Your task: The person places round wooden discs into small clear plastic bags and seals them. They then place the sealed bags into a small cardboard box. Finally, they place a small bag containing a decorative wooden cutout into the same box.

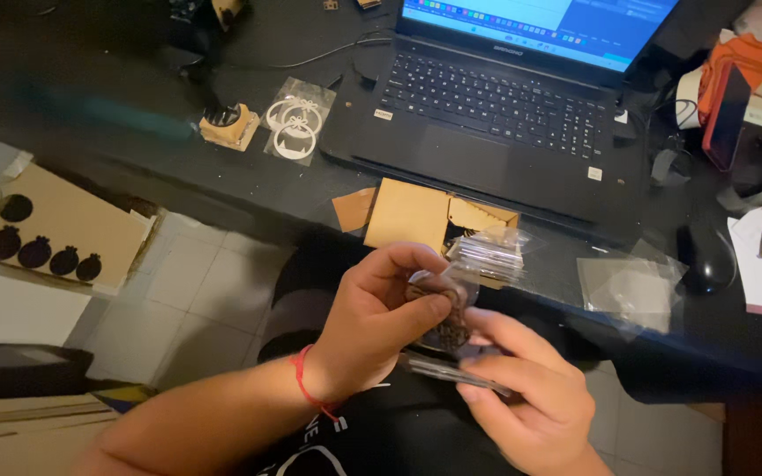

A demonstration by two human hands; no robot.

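Pinching a small dark piece (444, 319) in my left grip (381, 322), right grip (522, 392) clamped on clear sleeve (451, 370) beneath; I judge it could slip.

We see a dark worktop (134, 167) stretching beyond the hands, dimly lit, with an open laptop (496, 106) glowing at its far edge. Below and to the left of the hands lies a pale tiled floor (196, 300).

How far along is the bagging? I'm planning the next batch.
One clear bag holding pale rings lies done on the desk. In hand: left hand and right hand work a dark cutout at a clear sleeve. Left: brown cutouts, empty bag.
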